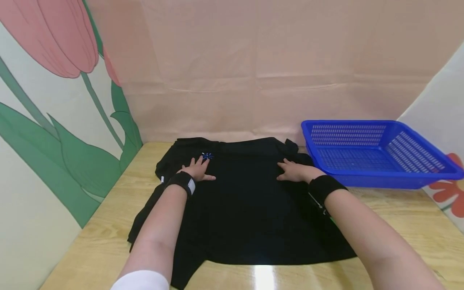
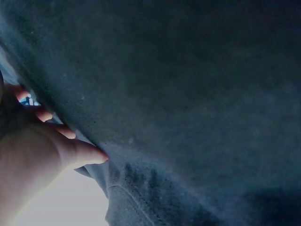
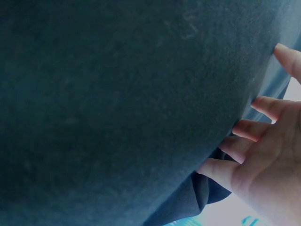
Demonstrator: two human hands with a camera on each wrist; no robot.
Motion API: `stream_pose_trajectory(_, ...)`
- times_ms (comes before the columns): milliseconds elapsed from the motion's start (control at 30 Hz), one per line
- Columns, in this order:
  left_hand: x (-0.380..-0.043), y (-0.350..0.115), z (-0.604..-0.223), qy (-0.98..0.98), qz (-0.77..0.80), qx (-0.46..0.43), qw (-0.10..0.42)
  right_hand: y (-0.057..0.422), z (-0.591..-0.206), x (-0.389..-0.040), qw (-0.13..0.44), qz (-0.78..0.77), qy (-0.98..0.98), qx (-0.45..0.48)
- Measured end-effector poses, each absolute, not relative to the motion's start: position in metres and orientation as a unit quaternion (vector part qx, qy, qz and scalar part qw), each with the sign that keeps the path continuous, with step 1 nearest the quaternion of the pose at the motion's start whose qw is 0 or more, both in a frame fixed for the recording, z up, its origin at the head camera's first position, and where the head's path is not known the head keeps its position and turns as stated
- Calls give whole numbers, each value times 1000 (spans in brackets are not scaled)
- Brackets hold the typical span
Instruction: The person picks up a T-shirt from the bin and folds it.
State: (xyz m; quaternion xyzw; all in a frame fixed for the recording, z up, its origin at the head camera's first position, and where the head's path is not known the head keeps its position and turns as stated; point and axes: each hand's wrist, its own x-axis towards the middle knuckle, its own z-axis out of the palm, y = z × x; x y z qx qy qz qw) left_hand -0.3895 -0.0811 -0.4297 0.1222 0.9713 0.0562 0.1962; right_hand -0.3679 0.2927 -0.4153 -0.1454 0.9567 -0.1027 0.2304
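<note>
A black garment [image 1: 250, 213] lies spread over the wooden table, with a small blue emblem [image 1: 207, 156] near its upper left and a white tag at its left edge. My left hand [image 1: 196, 170] rests on it just below the emblem, fingers spread. On the garment's right part, my right hand [image 1: 292, 171] touches the cloth with its fingers apart. Both wrist views show fingertips against the dark fabric: the left thumb [image 2: 91, 154] and the right fingers [image 3: 254, 129]. Neither hand grips the cloth.
A blue plastic basket [image 1: 384, 177] stands at the back right, close beside the garment and the right hand. Behind the table [image 1: 105, 229] hangs a pinkish sheet [image 1: 232, 100]. A wall printed with tulips [image 1: 83, 157] borders the left side.
</note>
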Motion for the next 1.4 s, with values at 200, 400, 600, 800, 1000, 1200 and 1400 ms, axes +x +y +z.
stream_pose_trajectory(200,-393,-76,-423,971,37,117,204,296,-414,-373,237,-102,954,-152)
stream_pose_trajectory(400,-396,-75,-422,971,33,115,205,297,-417,-381,239,-103,954,-149)
stream_pose_trajectory(600,-395,-73,-418,971,37,115,204,296,-418,-384,233,-101,956,-148)
stream_pose_trajectory(800,-400,-73,-420,971,32,115,209,295,-417,-383,227,-103,956,-157)
stream_pose_trajectory(1000,-406,-74,-427,971,36,115,207,296,-416,-383,223,-105,956,-162)
stream_pose_trajectory(1200,-408,-80,-434,970,45,121,206,293,-419,-382,218,-119,957,-151)
stream_pose_trajectory(1400,-400,-76,-405,960,53,143,233,286,-413,-374,170,-111,967,-154)
